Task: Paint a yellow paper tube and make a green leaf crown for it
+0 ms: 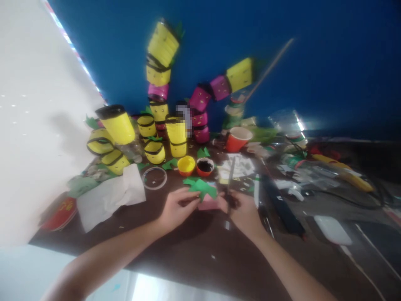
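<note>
My left hand (179, 207) pinches a green leaf-shaped paper piece (200, 187) between thumb and fingers. Below the green piece is a pink piece (209, 203), which also reaches the fingertips of my right hand (246, 213). My right hand is closed around what looks like a pair of scissors (231, 179), with its grey blade pointing up and away; blur hides its finer shape. Just beyond my hands stand a small cup of yellow paint (186, 165) and another holding something black (205, 166).
Yellow and magenta cup-like pieces (178, 136) stand stacked by the blue wall. White paper (109, 196) and a clear ring (154, 178) lie left. An orange cup (238, 139), paper scraps (238, 166), a black bar (283, 209) and a yellow-handled tool (344, 171) are right.
</note>
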Available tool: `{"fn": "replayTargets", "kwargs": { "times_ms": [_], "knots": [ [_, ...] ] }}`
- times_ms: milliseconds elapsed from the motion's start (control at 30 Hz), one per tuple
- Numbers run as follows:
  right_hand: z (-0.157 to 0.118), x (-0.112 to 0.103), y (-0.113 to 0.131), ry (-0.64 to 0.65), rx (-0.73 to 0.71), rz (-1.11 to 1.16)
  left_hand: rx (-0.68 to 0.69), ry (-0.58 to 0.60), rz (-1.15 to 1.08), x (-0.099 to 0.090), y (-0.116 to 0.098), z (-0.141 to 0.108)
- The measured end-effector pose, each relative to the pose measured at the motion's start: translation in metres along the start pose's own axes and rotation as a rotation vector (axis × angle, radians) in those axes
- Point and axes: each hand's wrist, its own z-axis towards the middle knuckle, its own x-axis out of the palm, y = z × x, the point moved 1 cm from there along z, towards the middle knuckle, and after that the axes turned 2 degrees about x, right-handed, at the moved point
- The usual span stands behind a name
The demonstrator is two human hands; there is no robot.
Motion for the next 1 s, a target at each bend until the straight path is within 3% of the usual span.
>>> {"fn": "replayTargets", "kwargs": {
  "times_ms": [267,600,867,1000],
  "knots": [
    [0.0,-0.006,0.007,-0.086,0.024,-0.05,0.004,0.047,0.042,0.001,-0.007,0.001],
    [0.001,-0.01,0.007,-0.139,0.029,-0.062,-0.035,0.071,0.033,-0.001,0.002,0.004],
    [0.009,-0.023,-0.001,-0.395,-0.004,-0.109,-0.167,0.108,-0.028,-0.001,0.008,0.008],
    [0.015,-0.03,-0.003,-0.416,-0.004,-0.032,-0.099,0.14,0.027,-0.002,0.005,0.008]
  ]
}}
